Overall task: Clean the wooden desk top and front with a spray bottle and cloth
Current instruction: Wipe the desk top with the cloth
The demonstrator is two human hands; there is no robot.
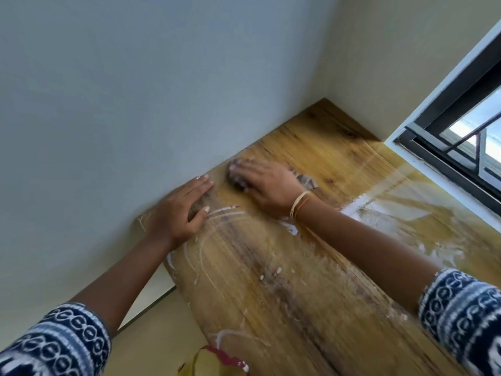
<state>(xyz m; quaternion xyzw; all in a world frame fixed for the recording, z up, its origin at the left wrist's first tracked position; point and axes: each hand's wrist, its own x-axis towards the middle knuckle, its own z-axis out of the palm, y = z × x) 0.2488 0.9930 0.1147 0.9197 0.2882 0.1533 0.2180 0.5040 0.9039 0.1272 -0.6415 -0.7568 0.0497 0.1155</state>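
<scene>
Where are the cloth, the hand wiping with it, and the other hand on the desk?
cloth (305, 180): head view, the grey fold showing behind the wrist.
right hand (267, 183): head view, back of the hand.
left hand (180, 210): head view, back of the hand.

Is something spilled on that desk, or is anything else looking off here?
White foamy streaks and blobs smear the wooden desk top, looking like cleaner mid-wipe rather than an accident. The right hand presses a cloth near the wall; the left hand rests flat. Nothing looks damaged.
</scene>
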